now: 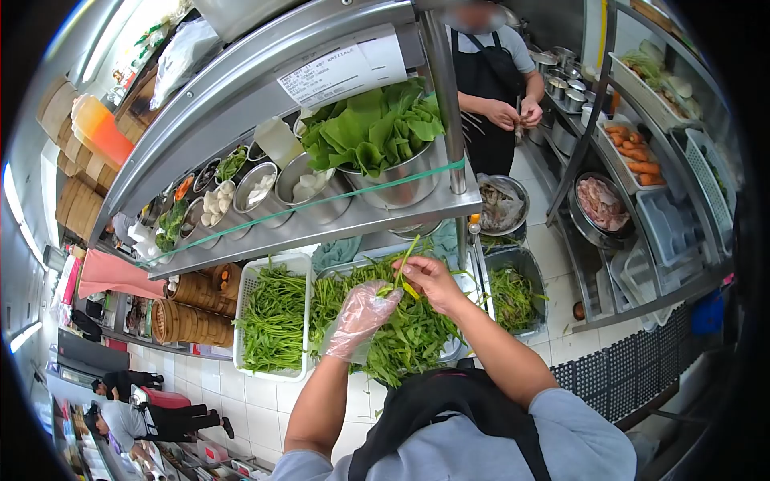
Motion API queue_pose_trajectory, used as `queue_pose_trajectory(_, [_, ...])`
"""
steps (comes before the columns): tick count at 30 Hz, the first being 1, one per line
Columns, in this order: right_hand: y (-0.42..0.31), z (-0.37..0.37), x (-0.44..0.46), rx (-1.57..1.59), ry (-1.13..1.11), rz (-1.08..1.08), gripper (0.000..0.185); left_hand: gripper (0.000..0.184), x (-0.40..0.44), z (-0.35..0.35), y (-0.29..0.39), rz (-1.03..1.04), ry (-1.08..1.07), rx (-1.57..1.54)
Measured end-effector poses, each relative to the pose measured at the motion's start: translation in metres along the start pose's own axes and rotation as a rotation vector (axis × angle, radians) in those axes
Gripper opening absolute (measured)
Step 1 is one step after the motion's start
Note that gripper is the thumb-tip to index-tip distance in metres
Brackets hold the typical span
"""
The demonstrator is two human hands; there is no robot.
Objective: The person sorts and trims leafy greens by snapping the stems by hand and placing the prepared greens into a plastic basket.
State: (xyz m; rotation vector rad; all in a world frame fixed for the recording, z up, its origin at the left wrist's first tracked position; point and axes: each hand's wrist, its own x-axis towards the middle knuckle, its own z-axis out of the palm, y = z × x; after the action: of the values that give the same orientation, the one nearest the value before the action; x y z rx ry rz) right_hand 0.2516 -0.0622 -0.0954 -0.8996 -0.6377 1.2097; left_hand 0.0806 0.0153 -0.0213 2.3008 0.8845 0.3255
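My left hand [365, 317], in a clear plastic glove, is closed around the lower part of a leafy green stalk [409, 252] that looks like water spinach. My bare right hand [431, 284] pinches the same stalk from the right, its fingers close to the glove. A yellowed leaf [411, 291] shows between the two hands. Below them spreads a heap of leafy greens [401, 341], partly hidden by my hands and forearms. Left of the heap, a white basket [307, 321] holds cut green stems [274, 317].
A bin of green trimmings [513, 290] stands on the right. Above my hands runs a steel shelf [321, 228] with ingredient pots and a pot of large leaves [373, 128]. A co-worker in an apron [485, 88] stands beyond. Right, a rack holds carrots [634, 152] and raw meat [601, 204].
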Motion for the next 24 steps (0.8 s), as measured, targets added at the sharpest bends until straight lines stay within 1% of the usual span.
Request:
queue_pose_trajectory(2, [-0.006, 0.002, -0.003, 0.003, -0.004, -0.012, 0.021, 0.042, 0.000, 0.000, 0.005, -0.117, 0.028, -0.081])
queue_pose_trajectory(4, [-0.025, 0.015, -0.014, 0.168, 0.012, 0.111, 0.021, 0.045, -0.001, -0.006, 0.011, -0.131, 0.026, -0.043])
queue_pose_trajectory(5, [-0.018, 0.010, -0.012, 0.167, 0.014, 0.109, 0.021, 0.048, -0.002, -0.009, 0.014, -0.150, 0.027, -0.006])
queue_pose_trajectory(7, [0.002, -0.006, -0.005, -0.337, -0.143, -0.032, 0.021, 0.051, -0.004, -0.015, 0.023, -0.137, 0.022, 0.043])
queue_pose_trajectory(8, [0.003, -0.008, -0.005, -0.338, -0.139, -0.039, 0.021, 0.054, -0.005, -0.017, 0.025, -0.126, 0.017, 0.093])
queue_pose_trajectory(10, [0.007, -0.010, -0.006, -0.195, -0.142, 0.003, 0.021, 0.058, -0.004, -0.021, 0.021, -0.138, -0.019, 0.101])
queue_pose_trajectory(11, [0.009, -0.007, -0.007, -0.094, -0.095, 0.003, 0.018, 0.057, -0.006, -0.024, 0.021, -0.125, -0.044, 0.104])
queue_pose_trajectory(12, [0.008, -0.009, -0.007, -0.095, -0.094, 0.000, 0.018, 0.056, -0.009, -0.026, 0.020, -0.115, -0.070, 0.108])
queue_pose_trajectory(13, [0.006, -0.012, -0.007, 0.020, 0.022, 0.025, 0.017, 0.055, -0.010, -0.027, 0.017, -0.160, -0.089, 0.103])
queue_pose_trajectory(14, [0.004, -0.016, -0.008, 0.137, 0.139, 0.051, 0.018, 0.055, -0.013, -0.026, 0.009, -0.159, -0.089, 0.102])
queue_pose_trajectory(15, [0.002, -0.020, -0.008, 0.170, 0.185, 0.052, 0.014, 0.051, -0.017, -0.025, 0.000, -0.081, -0.034, 0.111])
queue_pose_trajectory(16, [0.000, -0.023, -0.008, 0.170, 0.186, 0.052, 0.014, 0.046, -0.019, -0.023, -0.006, -0.002, 0.021, 0.119])
queue_pose_trajectory(17, [-0.005, -0.024, -0.009, 0.209, 0.188, 0.061, 0.011, 0.046, -0.019, -0.026, 0.000, -0.002, 0.021, 0.119])
queue_pose_trajectory(18, [-0.011, -0.022, -0.011, 0.249, 0.191, 0.069, 0.007, 0.047, -0.018, -0.032, 0.011, -0.078, -0.060, 0.089])
queue_pose_trajectory(19, [-0.016, -0.019, -0.014, 0.202, 0.153, 0.084, 0.010, 0.048, -0.019, -0.035, 0.016, -0.156, -0.143, 0.057])
queue_pose_trajectory(20, [-0.018, -0.014, -0.018, 0.204, 0.157, 0.086, 0.010, 0.048, -0.021, -0.031, 0.013, -0.157, -0.148, 0.057])
queue_pose_trajectory(22, [-0.022, -0.008, -0.020, 0.223, 0.020, 0.054, 0.017, 0.044, -0.023, -0.022, 0.003, -0.083, -0.065, -0.016])
queue_pose_trajectory(23, [-0.010, -0.014, -0.016, 0.279, -0.014, 0.058, 0.019, 0.044, -0.022, -0.024, 0.011, -0.082, -0.066, -0.016])
queue_pose_trajectory(24, [-0.007, -0.014, -0.017, 0.279, -0.013, 0.058, 0.019, 0.039, -0.020, -0.030, 0.025, -0.127, -0.152, -0.098])
